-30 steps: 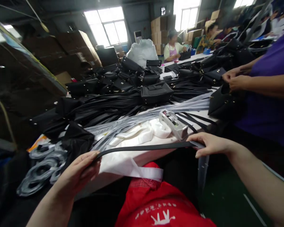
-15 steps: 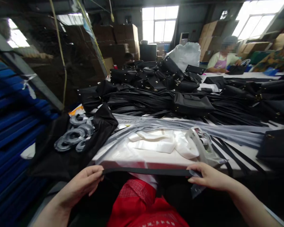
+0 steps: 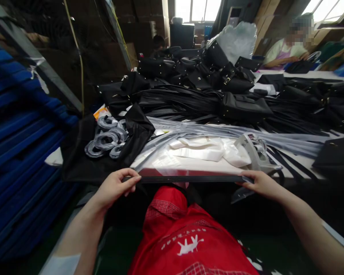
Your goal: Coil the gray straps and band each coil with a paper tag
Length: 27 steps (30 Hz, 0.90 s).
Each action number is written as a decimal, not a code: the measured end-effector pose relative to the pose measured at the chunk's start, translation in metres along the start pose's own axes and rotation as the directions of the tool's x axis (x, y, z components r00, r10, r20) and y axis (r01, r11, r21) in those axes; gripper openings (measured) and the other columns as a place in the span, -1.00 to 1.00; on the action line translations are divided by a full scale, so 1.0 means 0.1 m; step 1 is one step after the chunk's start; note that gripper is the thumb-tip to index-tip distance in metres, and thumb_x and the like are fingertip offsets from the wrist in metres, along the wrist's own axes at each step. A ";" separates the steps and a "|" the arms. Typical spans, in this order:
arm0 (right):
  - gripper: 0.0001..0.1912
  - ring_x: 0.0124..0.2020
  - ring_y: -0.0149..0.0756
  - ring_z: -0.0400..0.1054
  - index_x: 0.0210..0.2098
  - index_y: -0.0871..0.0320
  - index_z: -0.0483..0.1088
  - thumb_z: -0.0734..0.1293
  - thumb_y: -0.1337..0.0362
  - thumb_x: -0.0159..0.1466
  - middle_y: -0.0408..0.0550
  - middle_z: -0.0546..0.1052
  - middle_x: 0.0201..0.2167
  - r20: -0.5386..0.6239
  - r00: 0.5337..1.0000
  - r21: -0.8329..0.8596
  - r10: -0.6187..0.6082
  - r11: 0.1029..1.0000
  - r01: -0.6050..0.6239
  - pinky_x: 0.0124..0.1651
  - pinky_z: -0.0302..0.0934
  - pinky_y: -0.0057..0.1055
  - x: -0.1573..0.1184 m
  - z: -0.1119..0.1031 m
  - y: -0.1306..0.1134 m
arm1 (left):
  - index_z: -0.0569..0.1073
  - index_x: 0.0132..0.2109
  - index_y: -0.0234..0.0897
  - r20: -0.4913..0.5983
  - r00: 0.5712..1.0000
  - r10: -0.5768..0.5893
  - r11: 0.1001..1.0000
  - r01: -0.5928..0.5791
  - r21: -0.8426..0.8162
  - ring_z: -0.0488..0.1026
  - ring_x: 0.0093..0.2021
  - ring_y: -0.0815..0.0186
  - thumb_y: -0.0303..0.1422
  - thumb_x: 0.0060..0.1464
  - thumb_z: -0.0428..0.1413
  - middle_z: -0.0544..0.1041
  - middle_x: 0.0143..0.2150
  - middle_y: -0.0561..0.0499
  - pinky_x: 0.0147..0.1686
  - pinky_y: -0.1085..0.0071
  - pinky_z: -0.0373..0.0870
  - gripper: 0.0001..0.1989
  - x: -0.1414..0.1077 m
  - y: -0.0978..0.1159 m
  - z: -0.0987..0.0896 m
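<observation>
Pulled strap (image 3: 189, 178) straighter since earlier; now pinching it with left fingers (image 3: 135, 177) and right fingers (image 3: 246, 174), near edge of counter (image 3: 206, 165). Likely light, bendy; best held at both ends.

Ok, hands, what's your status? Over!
Left fingers and right fingers: both pinching black strap. Strap: nearly straight between them. Pale device: on table, beyond right fingers.

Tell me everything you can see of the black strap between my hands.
The strap is black, long, flat and narrow, and looks like leather. It runs nearly straight and level along the near side of the table. The left hand pinches it at one side, the right hand at the other, where greyish see-through plastic hangs.
</observation>
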State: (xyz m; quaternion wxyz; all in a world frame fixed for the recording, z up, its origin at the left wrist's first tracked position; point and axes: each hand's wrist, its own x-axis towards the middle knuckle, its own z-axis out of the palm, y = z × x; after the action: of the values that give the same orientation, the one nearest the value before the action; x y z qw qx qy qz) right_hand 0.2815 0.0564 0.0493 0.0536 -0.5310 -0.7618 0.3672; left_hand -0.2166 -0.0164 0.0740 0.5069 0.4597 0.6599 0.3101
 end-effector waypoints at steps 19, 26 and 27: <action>-0.67 -0.44 -0.24 0.39 -0.43 0.15 0.54 0.33 0.02 0.18 -0.14 0.52 -0.54 -0.403 0.915 -0.221 0.027 0.967 -0.126 -0.35 0.18 -0.42 -0.87 -0.84 -0.44 | 0.46 -0.37 -0.34 -0.261 0.912 0.316 0.679 -0.410 -0.610 0.41 -0.57 0.48 -0.27 -0.46 0.47 0.50 -0.60 0.13 -0.49 0.60 0.43 -0.53 0.18 1.06 0.20; -0.83 -0.46 -0.38 0.35 -0.33 0.24 0.57 0.36 0.28 0.19 -0.11 0.56 -0.51 -0.796 0.598 -0.362 -0.095 0.866 -0.344 -0.39 0.09 -0.48 -1.23 -1.56 -0.38 | 0.48 -0.38 -0.36 -0.272 0.802 0.532 0.612 -0.586 -0.530 0.41 -0.61 0.47 -0.40 -0.32 0.43 0.50 -0.61 0.10 -0.58 0.63 0.40 -0.66 0.12 1.70 0.63; -0.82 -0.45 -0.38 0.36 -0.31 0.27 0.57 0.37 0.29 0.19 -0.09 0.57 -0.51 -0.824 0.559 -0.355 -0.090 0.851 -0.386 -0.38 0.08 -0.48 -1.29 -1.64 -0.37 | 0.47 -0.38 -0.36 -0.272 0.793 0.545 0.611 -0.598 -0.518 0.40 -0.61 0.48 -0.41 -0.28 0.42 0.49 -0.61 0.10 -0.59 0.63 0.40 -0.69 0.11 1.76 0.70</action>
State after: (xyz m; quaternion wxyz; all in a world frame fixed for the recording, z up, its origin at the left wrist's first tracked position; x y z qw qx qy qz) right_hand 0.3856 0.0228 0.2308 0.2274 -0.6982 -0.6668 -0.1270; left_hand -0.0991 0.0570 0.2030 0.4668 0.4548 0.3726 0.6606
